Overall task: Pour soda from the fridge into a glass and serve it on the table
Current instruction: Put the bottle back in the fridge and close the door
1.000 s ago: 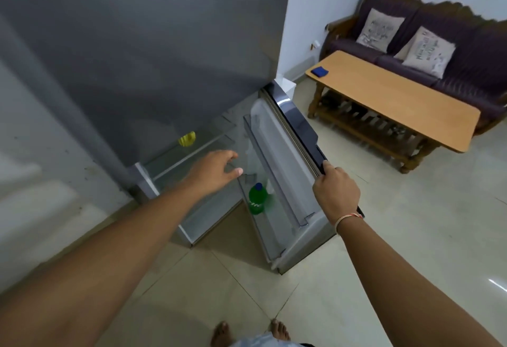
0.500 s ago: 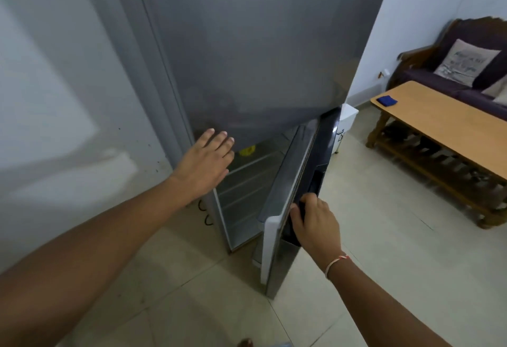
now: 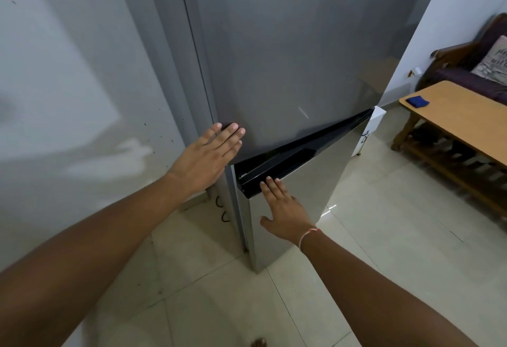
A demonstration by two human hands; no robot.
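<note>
Single head-worn wide-angle view, looking forward and steeply down from standing height, close to the fridge that fills the upper centre, both forearms entering from the bottom corners, floor tiles below, wooden table at right edge.

Cushion on sofa: printed script, too blurred to read. No other text.

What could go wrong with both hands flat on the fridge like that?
The right hand has its fingertips at the lower door's black top edge, just under the upper door; they might get pinched there. Neither it nor the left hand holds a soda bottle, so the soda may be shut inside.
</note>
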